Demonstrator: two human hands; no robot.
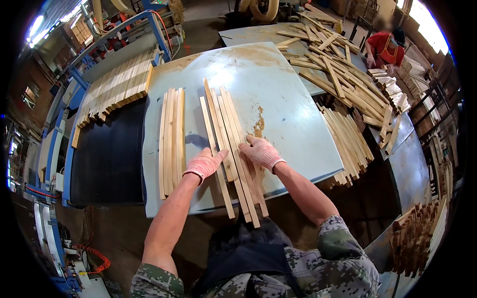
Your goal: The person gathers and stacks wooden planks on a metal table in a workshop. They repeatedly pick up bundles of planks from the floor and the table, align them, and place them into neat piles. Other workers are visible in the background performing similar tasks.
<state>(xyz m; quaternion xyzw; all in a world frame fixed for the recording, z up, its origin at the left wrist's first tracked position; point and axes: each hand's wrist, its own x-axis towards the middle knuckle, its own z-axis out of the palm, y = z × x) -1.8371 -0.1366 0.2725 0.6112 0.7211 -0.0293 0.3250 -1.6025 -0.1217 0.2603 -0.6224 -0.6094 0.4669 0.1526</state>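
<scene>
A loose bundle of pale wooden strips point(231, 134) lies lengthwise before me, near ends jutting past the table's front edge. My left hand point(206, 163), in a white-and-pink knit glove, grips its left side, thumb across the strips. On the right side, my right hand point(262, 151), gloved alike, closes on the outer strips, with thumb and fingertips against the wood. Some fingers of both hands are hidden. Left of the bundle, and apart from it, several more strips point(172, 141) rest side by side on the pale blue tabletop point(293, 134).
A black conveyor belt point(107, 159) carries a row of strips point(117, 84) at left, beside a blue machine frame point(154, 37). Jumbled strips point(338, 69) cover another table at back right. A co-worker in red point(385, 49) stands beyond. Stacked strips point(348, 144) sit beside my table.
</scene>
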